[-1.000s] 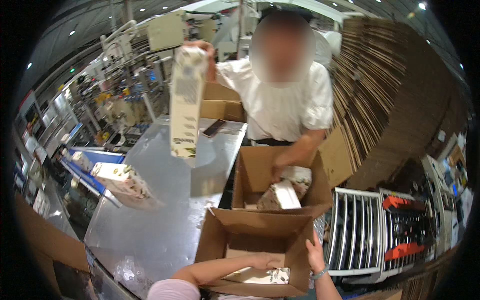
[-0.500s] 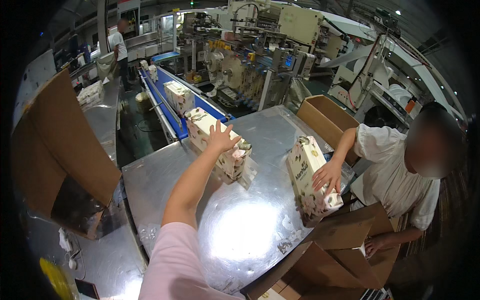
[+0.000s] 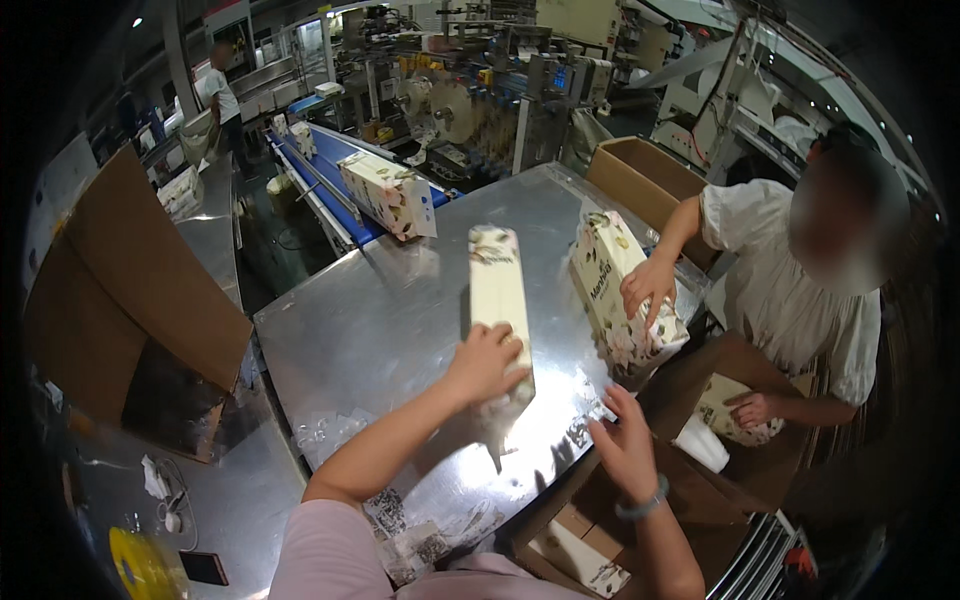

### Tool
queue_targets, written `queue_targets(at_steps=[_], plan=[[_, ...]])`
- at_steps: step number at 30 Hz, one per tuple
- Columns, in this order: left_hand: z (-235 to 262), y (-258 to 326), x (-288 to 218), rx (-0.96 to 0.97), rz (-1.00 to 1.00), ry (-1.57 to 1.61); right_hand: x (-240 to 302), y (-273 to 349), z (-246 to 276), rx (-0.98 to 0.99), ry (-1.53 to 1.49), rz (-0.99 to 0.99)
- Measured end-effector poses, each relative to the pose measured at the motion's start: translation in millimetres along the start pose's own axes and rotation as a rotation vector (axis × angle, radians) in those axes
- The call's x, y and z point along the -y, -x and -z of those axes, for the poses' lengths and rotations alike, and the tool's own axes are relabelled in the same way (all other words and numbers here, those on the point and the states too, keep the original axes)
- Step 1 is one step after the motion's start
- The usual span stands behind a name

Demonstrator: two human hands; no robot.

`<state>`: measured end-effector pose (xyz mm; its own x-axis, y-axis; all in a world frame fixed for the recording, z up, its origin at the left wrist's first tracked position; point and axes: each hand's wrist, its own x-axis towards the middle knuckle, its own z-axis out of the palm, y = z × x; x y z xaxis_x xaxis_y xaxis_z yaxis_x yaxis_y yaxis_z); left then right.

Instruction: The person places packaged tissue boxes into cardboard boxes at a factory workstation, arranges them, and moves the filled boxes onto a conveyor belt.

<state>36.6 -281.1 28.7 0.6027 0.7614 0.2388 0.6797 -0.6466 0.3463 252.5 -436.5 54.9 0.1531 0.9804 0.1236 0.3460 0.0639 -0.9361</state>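
Observation:
My left hand (image 3: 487,368) is wrapped over the near end of a long cream pack with a flower print (image 3: 497,275), which stands on the metal table (image 3: 370,320). Its loose clear wrap hangs at the near end. To the right, over the table's edge by an open carton (image 3: 690,500), my right hand (image 3: 628,450) is open with fingers apart and nothing in it. Inside that carton lies another pack (image 3: 575,555). A co-worker's hand (image 3: 650,292) rests on a similar floral pack (image 3: 605,270); their other hand (image 3: 752,410) touches a pack (image 3: 722,400) down in the carton.
A blue conveyor (image 3: 330,165) brings a floral pack (image 3: 385,190) to the table's far left corner. At left stands a large cardboard flap (image 3: 130,300). An empty-looking carton (image 3: 650,180) sits beyond the co-worker's pack. Yellow tape (image 3: 140,565) and a phone (image 3: 204,568) lie lower left.
My left hand has drawn a pack from the conveyor end toward me and turned it lengthwise. My right hand has come into view. Another pack has moved down the conveyor.

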Motion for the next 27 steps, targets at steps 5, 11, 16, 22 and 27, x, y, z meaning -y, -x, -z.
queue_targets(at_steps=[5,11,16,22,27], plan=[[47.6,55.9,-52.1,0.479,-0.394,0.507,-66.8,-48.8,-53.8,0.01,0.012,0.023],[71.9,-47.7,87.1,0.249,-0.142,0.294,-55.0,-55.1,-78.0,0.054,-0.497,-0.306],[42.6,-168.2,205.9,-0.02,0.579,-0.147,-35.7,-67.3,-84.2,0.091,-0.56,-0.461],[24.1,-154.6,169.6,-0.074,0.397,-0.155,-46.8,-113.1,-76.8,0.132,-0.501,-0.436],[15.7,-22.8,70.5,0.093,-0.066,0.105,-63.6,-132.9,-72.8,0.322,-0.704,-0.584]])
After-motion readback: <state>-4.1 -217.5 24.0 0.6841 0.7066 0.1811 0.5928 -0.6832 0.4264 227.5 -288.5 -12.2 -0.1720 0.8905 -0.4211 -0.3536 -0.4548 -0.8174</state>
